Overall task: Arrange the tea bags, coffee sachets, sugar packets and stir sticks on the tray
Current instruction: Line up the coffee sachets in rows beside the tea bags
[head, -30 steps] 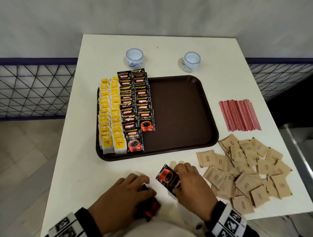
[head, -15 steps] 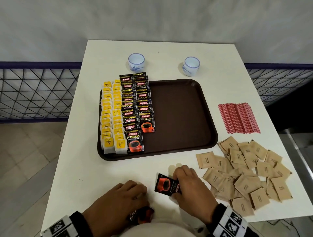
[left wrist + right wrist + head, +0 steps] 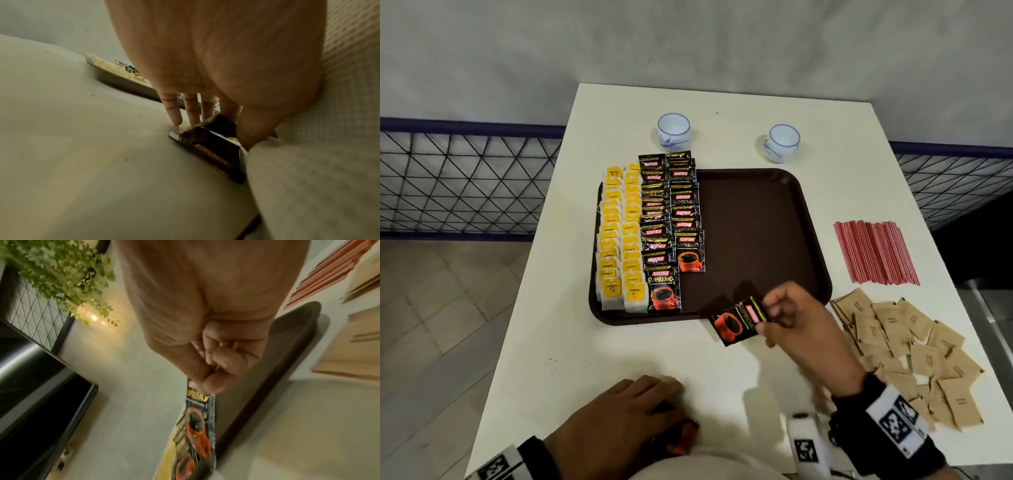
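A brown tray (image 3: 756, 233) holds two columns of yellow tea bags (image 3: 619, 240) and two columns of black coffee sachets (image 3: 671, 219) along its left side. My right hand (image 3: 767, 318) pinches one coffee sachet (image 3: 734, 325) by its top edge, just above the tray's front rim. In the right wrist view, thumb and forefinger pinch the hanging sachet (image 3: 197, 418). My left hand (image 3: 654, 401) grips a small stack of coffee sachets (image 3: 681, 438) at the table's front edge; the stack (image 3: 211, 146) sits between fingers and thumb. Red stir sticks (image 3: 875, 251) and brown sugar packets (image 3: 904, 349) lie right of the tray.
Two white cups (image 3: 673, 130) (image 3: 780, 142) stand behind the tray. The tray's right half is bare. A wire-mesh fence (image 3: 465, 185) runs on both sides of the white table (image 3: 585, 342). A marker block (image 3: 804, 442) sits at the front edge.
My right hand has lifted the coffee sachet off the table's front and carried it forward to the tray's front rim. My left hand has stayed on the stack.
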`<state>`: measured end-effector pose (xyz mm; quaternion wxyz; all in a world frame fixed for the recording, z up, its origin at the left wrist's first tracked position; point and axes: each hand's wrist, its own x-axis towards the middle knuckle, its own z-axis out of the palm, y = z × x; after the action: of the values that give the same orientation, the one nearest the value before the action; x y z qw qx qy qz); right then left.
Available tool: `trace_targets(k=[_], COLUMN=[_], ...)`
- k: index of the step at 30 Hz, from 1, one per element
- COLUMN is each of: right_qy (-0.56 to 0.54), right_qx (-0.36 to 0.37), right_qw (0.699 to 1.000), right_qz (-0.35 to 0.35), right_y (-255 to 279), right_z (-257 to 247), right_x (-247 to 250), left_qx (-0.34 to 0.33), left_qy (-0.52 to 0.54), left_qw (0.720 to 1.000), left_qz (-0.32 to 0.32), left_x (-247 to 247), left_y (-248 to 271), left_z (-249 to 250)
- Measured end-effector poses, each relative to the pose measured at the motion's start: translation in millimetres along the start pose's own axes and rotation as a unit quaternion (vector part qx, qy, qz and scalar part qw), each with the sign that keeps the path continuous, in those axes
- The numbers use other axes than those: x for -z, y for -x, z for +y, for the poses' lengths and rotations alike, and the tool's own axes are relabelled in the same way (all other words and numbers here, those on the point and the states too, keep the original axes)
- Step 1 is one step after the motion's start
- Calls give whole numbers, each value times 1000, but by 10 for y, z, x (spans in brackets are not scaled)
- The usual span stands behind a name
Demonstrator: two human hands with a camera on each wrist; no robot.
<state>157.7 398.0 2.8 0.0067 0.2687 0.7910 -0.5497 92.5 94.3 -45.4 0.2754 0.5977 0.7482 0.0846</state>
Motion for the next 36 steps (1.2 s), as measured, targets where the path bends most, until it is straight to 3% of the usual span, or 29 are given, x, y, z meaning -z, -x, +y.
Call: trace_targets(k=[7,14,17,19,23,32,36], right_qy=[-59,-46,-37,-32,-25,-9,1], right_qx=[28,6,-5,-13,-35,-57,-56], right_qw=[997,999,999,999,999,997,997], right_qz=[26,-6,-22,-25,-25,-45,-46], right_y=[-531,-988,-1086,-1153,-1295,-1513,-1554], right_z=[-290,-290,-330,-360,-385,-386,-373], right_x=[69,-122,-205,-254,-349,-553,-606], left_qx=[-15,24,51,69,101,158,174], left_qy=[13,34,75,142,228,324,379], left_qw=[999,997,995,987,968,915,888], left_qz=[27,58,32,8,34,179,193], left_x=[51,37,54,94,96,158,311], left_y=[17,30,40,45,59,17,-40], left_z=[-3,-41,-56,-40,-97,-303,-273])
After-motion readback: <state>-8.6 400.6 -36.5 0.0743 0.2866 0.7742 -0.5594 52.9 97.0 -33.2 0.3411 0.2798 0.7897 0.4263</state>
